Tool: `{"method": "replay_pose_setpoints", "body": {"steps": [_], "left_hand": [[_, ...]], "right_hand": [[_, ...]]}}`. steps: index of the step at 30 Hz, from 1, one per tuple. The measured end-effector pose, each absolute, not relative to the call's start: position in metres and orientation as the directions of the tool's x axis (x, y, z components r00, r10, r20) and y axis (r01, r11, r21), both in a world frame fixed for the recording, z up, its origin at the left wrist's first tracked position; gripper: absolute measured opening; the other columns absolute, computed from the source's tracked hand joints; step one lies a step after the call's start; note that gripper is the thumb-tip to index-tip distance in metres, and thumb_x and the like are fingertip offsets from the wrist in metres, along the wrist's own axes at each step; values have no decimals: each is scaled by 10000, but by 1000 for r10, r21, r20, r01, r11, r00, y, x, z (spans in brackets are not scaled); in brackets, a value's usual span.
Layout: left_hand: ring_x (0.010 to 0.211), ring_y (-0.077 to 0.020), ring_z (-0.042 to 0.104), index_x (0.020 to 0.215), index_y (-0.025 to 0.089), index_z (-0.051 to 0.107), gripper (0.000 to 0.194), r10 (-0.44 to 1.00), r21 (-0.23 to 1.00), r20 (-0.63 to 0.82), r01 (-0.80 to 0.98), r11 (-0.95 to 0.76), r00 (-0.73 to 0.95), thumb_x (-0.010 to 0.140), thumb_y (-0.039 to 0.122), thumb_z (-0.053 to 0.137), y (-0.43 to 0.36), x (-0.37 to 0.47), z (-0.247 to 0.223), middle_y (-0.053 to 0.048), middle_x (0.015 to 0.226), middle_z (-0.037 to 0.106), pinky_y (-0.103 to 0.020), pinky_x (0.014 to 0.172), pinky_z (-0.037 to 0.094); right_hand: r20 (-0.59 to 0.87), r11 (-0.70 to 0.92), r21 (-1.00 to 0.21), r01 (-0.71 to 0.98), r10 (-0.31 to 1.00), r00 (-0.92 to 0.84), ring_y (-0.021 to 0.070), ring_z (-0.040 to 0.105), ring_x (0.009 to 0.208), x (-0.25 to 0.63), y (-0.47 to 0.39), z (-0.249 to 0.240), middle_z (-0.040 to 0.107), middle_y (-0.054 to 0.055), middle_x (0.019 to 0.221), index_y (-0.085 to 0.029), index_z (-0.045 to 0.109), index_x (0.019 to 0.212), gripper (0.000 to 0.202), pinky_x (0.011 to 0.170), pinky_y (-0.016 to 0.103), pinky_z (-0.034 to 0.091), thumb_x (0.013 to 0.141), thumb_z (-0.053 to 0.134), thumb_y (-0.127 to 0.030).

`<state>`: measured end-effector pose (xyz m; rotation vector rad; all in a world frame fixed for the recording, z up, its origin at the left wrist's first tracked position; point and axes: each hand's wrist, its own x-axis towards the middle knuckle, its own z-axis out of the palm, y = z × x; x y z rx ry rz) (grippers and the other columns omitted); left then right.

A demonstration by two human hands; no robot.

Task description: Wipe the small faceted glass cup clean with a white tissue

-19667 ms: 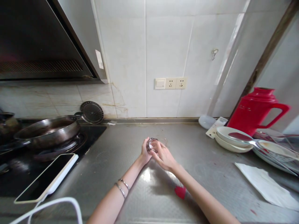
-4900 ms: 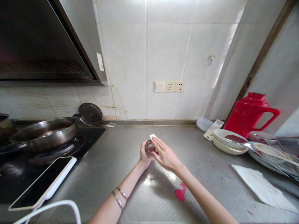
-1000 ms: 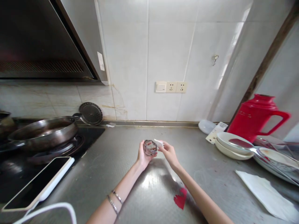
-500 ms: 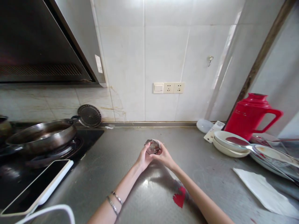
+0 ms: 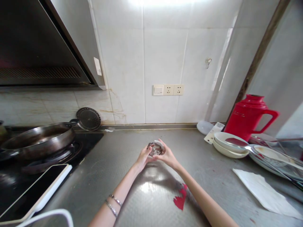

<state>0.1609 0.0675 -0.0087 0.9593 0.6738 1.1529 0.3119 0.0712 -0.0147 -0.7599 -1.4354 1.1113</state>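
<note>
As L hand (image 5: 142, 157) & R hand (image 5: 169, 157) curl half-closed round see-thru faceted glass (image 5: 155, 148), textured metal ctr (image 5: 113, 157) below

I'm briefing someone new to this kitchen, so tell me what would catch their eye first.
Probably the bright red thermos flask at the right, behind the stacked white bowls. Next, likely the clear glass vessel at centre, held between left grip and right grip. The dark range hood also looms at upper left, above the steel pan.

Glass dish (image 5: 155, 149) between both hands (image 5: 169, 157)
</note>
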Motion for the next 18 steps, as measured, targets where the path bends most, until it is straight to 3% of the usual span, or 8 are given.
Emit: {"method": "replay_pose_setpoints", "body": {"steps": [7,12,18], "left_hand": [[918,-265,652,1001,112,693,595,934,909,181,-414,-39,309,561,488,831,78,153,-6,-133,984,712,-305,777,477],[937,-247,633,1015,135,691,611,948,924,183,-374,-77,258,465,293,907,75,149,1,-117,1018,705,-303,813,462],[898,-223,643,1062,145,657,581,925,945,174,-322,-60,338,519,140,862,72,148,3,-110,1020,697,-292,796,475]], "right_hand": [[355,332,-930,-160,923,-147,291,615,1125,317,70,-1,595,136,1291,-192,422,1380,982,939,448,515,508,870,-267],[389,368,-912,-182,916,-99,278,623,1115,326,76,4,635,129,1242,-177,487,1335,880,1007,469,459,548,854,-324],[402,375,-912,-167,896,-187,263,605,1144,322,78,-9,583,135,1310,-199,447,1369,816,999,461,467,659,783,-421]]}}
